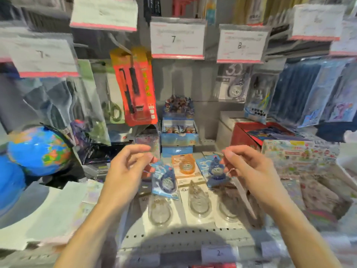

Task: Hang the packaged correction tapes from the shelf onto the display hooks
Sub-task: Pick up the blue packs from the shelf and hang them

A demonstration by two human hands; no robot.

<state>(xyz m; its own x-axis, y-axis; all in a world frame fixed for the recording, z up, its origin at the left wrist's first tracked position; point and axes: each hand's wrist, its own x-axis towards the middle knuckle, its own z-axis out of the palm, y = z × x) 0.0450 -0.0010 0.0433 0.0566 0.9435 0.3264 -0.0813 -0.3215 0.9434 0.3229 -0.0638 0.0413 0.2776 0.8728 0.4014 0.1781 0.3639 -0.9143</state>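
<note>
Below your hands runs a grey perforated shelf (193, 235) — on it lie three clear-blister correction tapes (199, 202) on white cards, side by side. Behind them lies an orange-carded tape (185, 165). A red box (245, 132) sits farther back on the right — a globe (38, 149) at the left.

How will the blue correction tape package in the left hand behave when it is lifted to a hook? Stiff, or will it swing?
The blue package hangs tilted from the left hand, pinched at its top edge, so it will probably swing. Its card back looks thin, likely light and slightly bendable. The plastic blister may feel slippery.
</note>
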